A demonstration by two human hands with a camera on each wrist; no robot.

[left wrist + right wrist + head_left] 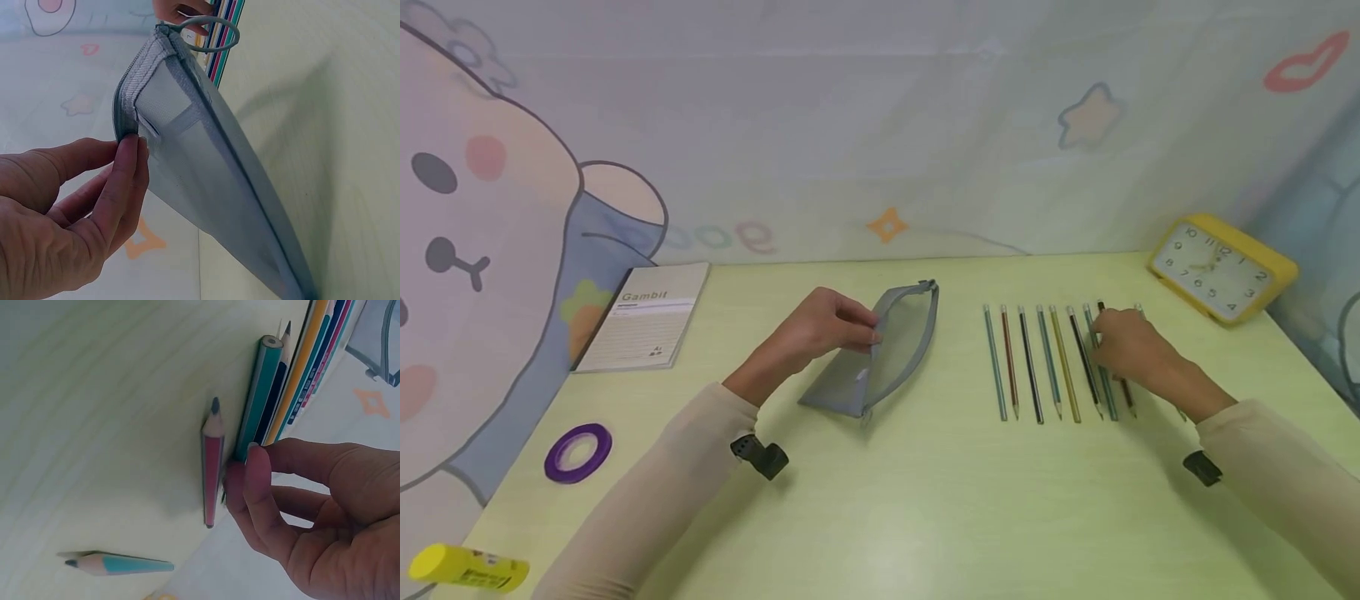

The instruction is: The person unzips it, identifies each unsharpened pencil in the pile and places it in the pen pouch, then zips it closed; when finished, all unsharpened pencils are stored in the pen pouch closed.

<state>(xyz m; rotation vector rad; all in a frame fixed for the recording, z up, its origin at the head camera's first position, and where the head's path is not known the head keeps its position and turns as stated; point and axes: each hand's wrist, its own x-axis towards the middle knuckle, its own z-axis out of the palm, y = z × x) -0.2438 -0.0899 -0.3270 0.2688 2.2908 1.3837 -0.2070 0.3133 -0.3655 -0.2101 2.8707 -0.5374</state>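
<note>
a: what's the left hand doing?
b: it pinches the upper edge of the grey mesh pencil case, fingertips clamped on the zip band.
a: and the right hand?
b: curled over the pencil row, fingertips on a green pencil; a red pencil lies just beside them.

Both forearms reach forward—left hand pinching (thumb against fingertips), right hand palm-down, fingers curled.

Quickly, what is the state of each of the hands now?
Left hand: pinches the edge of the grey pencil case.
Right hand: fingertips grip the green pencil in the row.
</note>
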